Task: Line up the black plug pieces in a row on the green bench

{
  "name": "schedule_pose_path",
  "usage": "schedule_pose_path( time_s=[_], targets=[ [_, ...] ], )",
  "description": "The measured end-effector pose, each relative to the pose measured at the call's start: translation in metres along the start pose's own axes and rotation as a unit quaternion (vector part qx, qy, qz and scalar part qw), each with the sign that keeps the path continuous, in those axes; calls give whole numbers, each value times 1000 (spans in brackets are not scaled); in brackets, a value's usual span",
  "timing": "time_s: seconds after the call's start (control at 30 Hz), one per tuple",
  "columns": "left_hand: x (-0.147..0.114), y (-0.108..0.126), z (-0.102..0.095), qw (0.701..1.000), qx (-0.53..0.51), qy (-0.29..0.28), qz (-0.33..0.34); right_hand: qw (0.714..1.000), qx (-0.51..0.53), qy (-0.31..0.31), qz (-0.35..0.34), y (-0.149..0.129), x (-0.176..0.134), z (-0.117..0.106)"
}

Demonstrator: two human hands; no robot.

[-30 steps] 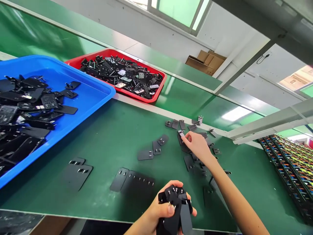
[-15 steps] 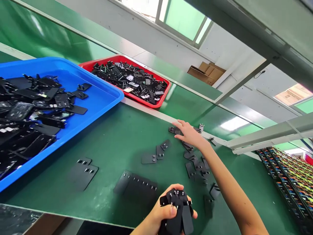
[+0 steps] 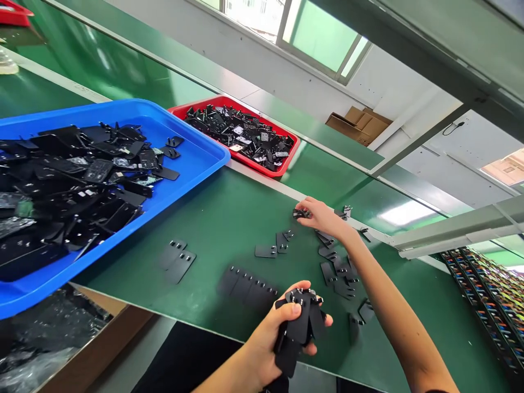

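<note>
A thick bunch of black flat plates with small shiny metal pins (image 3: 298, 327) is gripped in my left hand (image 3: 272, 333), thumb on top, low over the bench's front edge. Out across the bench, my right hand (image 3: 321, 215) has its fingers closed round a black pinned plate (image 3: 301, 213) near the white strip. Several loose plates (image 3: 338, 270) are scattered below my right forearm. A small group (image 3: 272, 248) lies to the left of them. Nearer me, several plates form a row (image 3: 248, 286), and a pair (image 3: 180, 262) overlaps farther left.
A blue tray (image 3: 204, 158) heaped with black plates stands at the left. Behind it is a red tray (image 3: 292, 155) of similar parts. A rack of colourful pieces (image 3: 491, 305) stands at the right. Below the bench edge is a cardboard box with plastic bags (image 3: 53, 333).
The fingers of my right hand have closed round a black plate by the white strip. My left hand still holds its bunch. The view has shifted, showing more of the blue tray.
</note>
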State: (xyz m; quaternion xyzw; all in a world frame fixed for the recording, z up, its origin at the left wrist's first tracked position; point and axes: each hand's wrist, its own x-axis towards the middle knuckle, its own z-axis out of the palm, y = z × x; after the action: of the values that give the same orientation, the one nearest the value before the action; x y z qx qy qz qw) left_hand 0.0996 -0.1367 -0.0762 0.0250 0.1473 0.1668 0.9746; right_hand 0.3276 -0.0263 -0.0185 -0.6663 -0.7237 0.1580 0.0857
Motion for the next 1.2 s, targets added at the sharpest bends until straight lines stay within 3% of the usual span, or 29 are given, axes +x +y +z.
schedule_pose_path(
  time_s=[0.07,0.13,0.23,0.33,0.53,0.67,0.77,1.0,1.2],
  targets=[
    [-7,1,2,999,5,34,9,999,35,-6,-28,-30,-30,-11],
    [-11,-1,2,997,9,71,13,991,96,-52,-74,-64,-65,-20],
    [-13,-6,0,993,2,119,11,981,112,-148,-62,-103,-110,-24],
    [-11,-9,-1,990,-29,139,6,977,119,-173,-44,-117,-134,-14],
    [-12,1,8,983,-75,166,38,978,193,-25,-76,-112,-146,25],
    [-15,3,15,987,-55,123,88,969,168,148,-105,-118,-149,53],
    [-17,0,15,982,-52,120,135,954,101,261,-111,-126,-151,74],
    [-17,-4,13,975,-91,151,133,959,34,280,-9,-142,-151,105],
    [-18,1,17,968,-90,175,159,951,107,289,1,-143,-145,102]
  ],
)
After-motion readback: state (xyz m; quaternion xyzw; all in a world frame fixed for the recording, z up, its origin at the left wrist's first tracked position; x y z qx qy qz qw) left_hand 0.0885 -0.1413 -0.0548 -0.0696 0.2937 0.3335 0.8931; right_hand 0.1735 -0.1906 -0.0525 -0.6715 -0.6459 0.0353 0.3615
